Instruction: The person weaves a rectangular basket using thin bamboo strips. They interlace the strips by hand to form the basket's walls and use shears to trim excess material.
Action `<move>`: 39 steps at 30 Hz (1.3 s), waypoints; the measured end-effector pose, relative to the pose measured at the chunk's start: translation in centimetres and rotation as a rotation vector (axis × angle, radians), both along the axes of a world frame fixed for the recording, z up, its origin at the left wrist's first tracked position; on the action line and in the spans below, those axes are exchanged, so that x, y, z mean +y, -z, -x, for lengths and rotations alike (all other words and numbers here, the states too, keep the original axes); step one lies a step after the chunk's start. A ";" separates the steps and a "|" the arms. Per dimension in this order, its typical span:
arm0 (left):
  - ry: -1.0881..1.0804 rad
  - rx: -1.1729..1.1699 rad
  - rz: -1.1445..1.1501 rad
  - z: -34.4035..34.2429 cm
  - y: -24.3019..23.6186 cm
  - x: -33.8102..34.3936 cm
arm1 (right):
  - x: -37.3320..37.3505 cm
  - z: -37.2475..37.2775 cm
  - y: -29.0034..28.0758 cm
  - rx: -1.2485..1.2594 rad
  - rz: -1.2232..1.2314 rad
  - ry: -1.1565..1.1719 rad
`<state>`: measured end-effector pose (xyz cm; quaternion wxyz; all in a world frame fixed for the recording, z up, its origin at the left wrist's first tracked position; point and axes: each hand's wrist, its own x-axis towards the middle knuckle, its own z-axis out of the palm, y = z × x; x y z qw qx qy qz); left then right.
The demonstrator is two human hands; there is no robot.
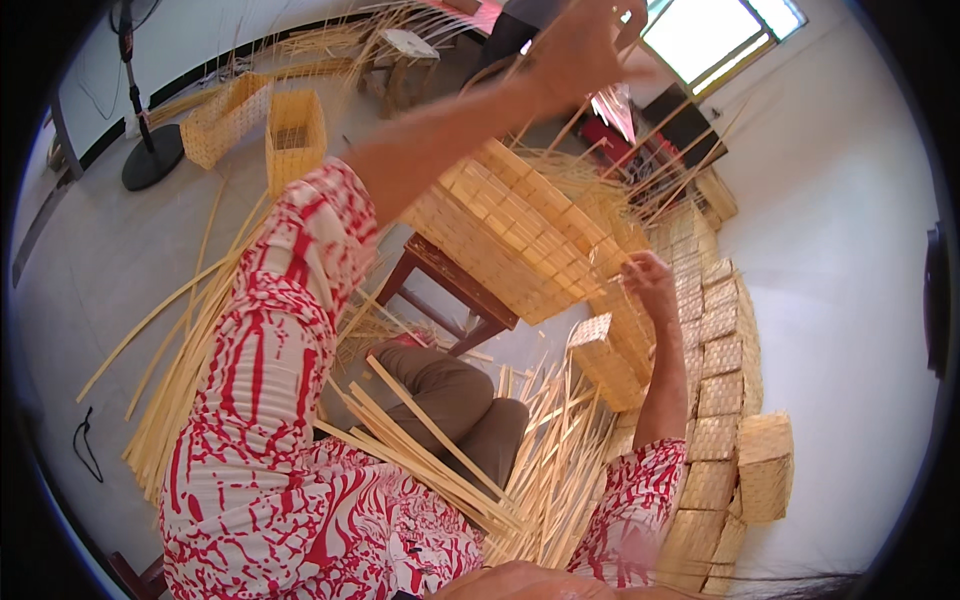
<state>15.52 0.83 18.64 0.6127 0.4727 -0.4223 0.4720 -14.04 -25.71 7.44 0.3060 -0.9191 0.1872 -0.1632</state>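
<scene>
My left hand (585, 50) is raised high at the top, above and beyond a long woven bamboo piece (495, 240); it is blurred, and whether it holds anything is unclear. My right hand (650, 275) has its fingers closed on the right end of that woven piece, which lies tilted over a red-brown wooden stool (455, 277). Loose pale bamboo strips (540, 440) lie over and beside my trousered legs (440, 385), below the piece. A small upright woven block (595, 340) stands under the right end.
Stacked woven boxes (720, 390) line the right wall. Two open baskets (295, 135), a standing fan's base (150, 160), a small stool (400, 70) and long strips (200, 330) are on the left and back floor. A person in dark clothes (505, 30) is partly visible behind my left hand.
</scene>
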 end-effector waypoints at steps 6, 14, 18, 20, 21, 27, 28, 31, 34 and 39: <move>-0.083 0.108 0.383 -7.0 5.0 5.8 | -0.1 3.3 2.2 -0.223 -0.315 0.096; -0.066 0.002 -0.772 -2.2 16.5 4.1 | 0.6 1.4 4.2 -0.407 -0.345 0.121; -0.077 0.120 -1.041 -2.5 15.4 2.6 | 0.6 1.5 3.9 -0.411 -0.231 0.066; 0.019 0.048 -1.084 -1.5 14.2 2.3 | 1.3 2.4 3.3 -0.368 -0.071 0.129; 0.026 0.029 -1.064 -1.6 14.1 2.4 | 1.7 2.0 3.2 -0.342 0.018 0.160; -0.054 0.008 -1.054 -2.4 15.3 1.8 | 3.2 1.3 4.8 -0.278 0.364 0.206; -0.073 -0.014 -0.990 -2.6 16.3 1.3 | 3.5 1.1 4.9 -0.288 0.375 0.205; -0.083 -0.016 -0.974 -2.6 17.3 0.6 | 3.0 2.1 5.0 -0.280 0.348 0.196; -0.059 0.165 -1.084 -1.0 16.5 1.4 | 3.5 1.8 4.5 -0.241 0.250 0.215; -0.024 0.244 -1.078 -0.5 17.5 1.9 | 3.8 1.5 4.9 -0.310 -0.050 0.220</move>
